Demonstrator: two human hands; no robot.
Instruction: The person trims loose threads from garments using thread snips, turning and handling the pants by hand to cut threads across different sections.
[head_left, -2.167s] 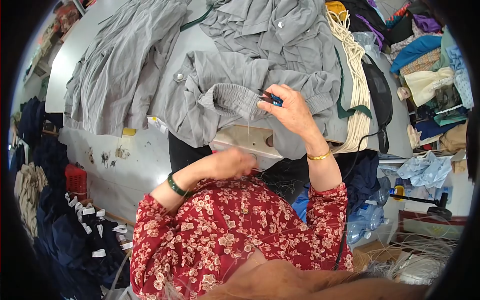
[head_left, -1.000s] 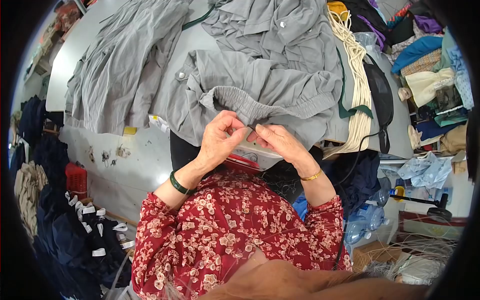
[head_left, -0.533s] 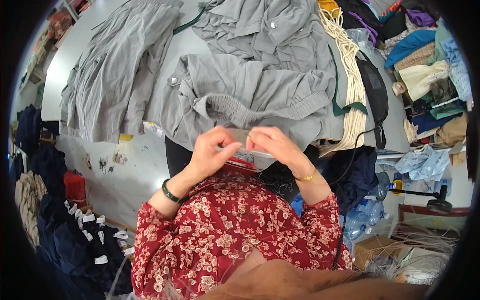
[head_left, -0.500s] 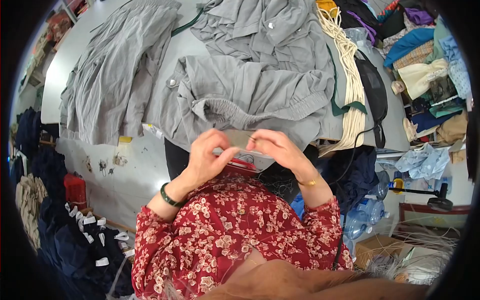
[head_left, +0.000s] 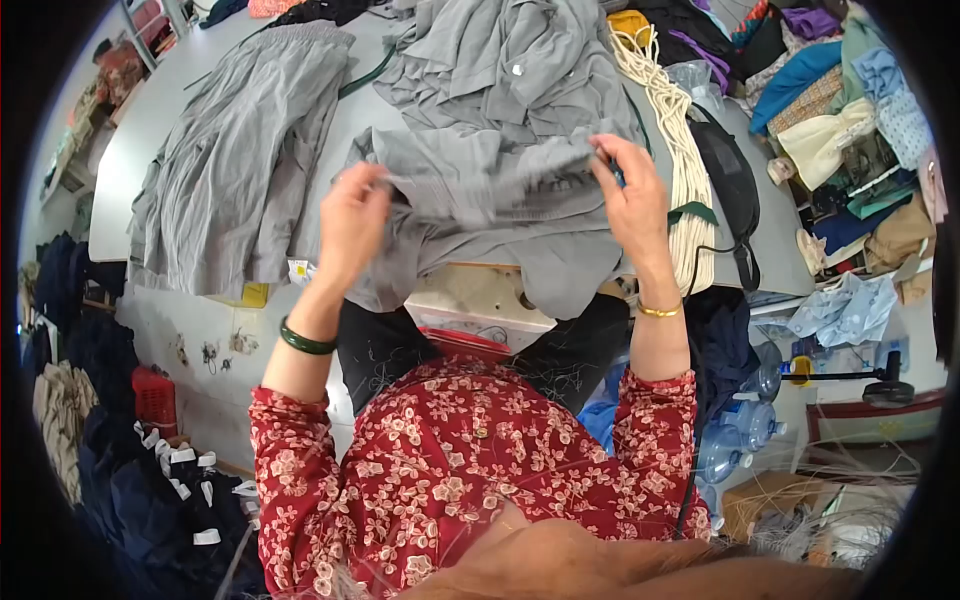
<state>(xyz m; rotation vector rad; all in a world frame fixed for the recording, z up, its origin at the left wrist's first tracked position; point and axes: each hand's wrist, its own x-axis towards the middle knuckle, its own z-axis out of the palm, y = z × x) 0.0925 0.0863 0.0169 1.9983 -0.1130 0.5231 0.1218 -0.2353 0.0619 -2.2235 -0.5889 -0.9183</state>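
Grey elastic-waist pants (head_left: 480,225) lie bunched at the near edge of the table, their gathered waistband blurred by motion and stretched between my hands. My left hand (head_left: 355,220), with a dark green bangle at the wrist, pinches the left end of the waistband; its fingertips are smeared. On the other side my right hand (head_left: 637,205), with a gold bracelet, has its thumb and fingers closed on the right end. Parts of the cloth hang over the table edge toward my lap.
More grey garments lie at the left (head_left: 240,160) and in a heap behind (head_left: 490,60). A bundle of cream cords (head_left: 690,200) and a black strap-like piece (head_left: 735,190) lie on the right. A red tray (head_left: 460,343) is below the table edge. Water jugs (head_left: 735,435) stand lower right.
Both hands have moved up and apart from close together near my lap, and now stretch the waistband over the table. The pants' lower part has shifted toward me, over the edge.
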